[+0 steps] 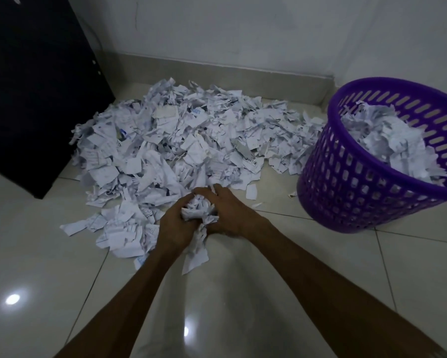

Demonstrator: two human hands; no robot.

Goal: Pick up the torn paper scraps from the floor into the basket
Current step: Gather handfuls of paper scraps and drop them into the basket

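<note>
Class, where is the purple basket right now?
In the head view, the purple basket stands on the floor at the right, beside the scrap pile and near the wall, already holding scraps.

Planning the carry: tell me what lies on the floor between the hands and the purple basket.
Head view: between the hands' bunch of scraps and the basket, mostly bare tile with a few stray scraps.

Bare floor tile lies open on the near side and to the left of the paper pile. A strip of bare tile separates pile and purple basket; the basket mouth is open above, scraps heaped inside. Black cabinet bounds the pile's left edge, the wall its far side.
</note>
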